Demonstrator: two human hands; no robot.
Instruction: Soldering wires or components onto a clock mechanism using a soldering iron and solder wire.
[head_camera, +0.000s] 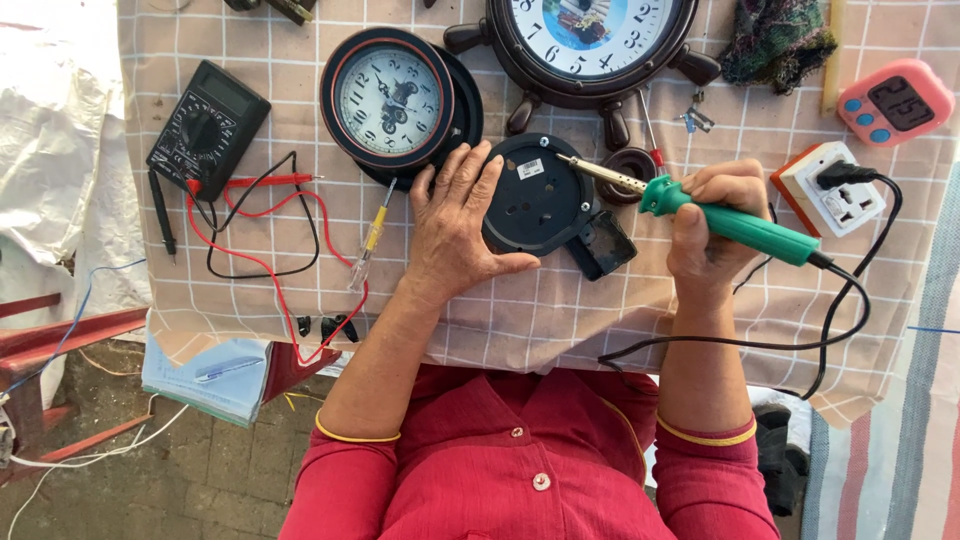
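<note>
Head view, looking straight down: the left hand lies flat with fingers spread, pressing on the left edge of a round black clock back that rests on the desk, which is covered with a beige checked cloth. The right hand is closed around the green handle of a soldering iron, its metal tip reaching left and touching the upper right part of the clock back. A small black cover lies just beside the clock back's lower right edge. The iron's black cord loops off the desk's near edge and runs up to a white socket block with an orange rim, to the right of the hand.

Above the left hand stands a round clock with a pale dial; further right, a larger dark wooden clock shaped like a ship's wheel. A black multimeter with red and black leads sits far left, and a yellow-handled screwdriver lies between the leads and the left hand. A pink timer sits at the upper right corner.
</note>
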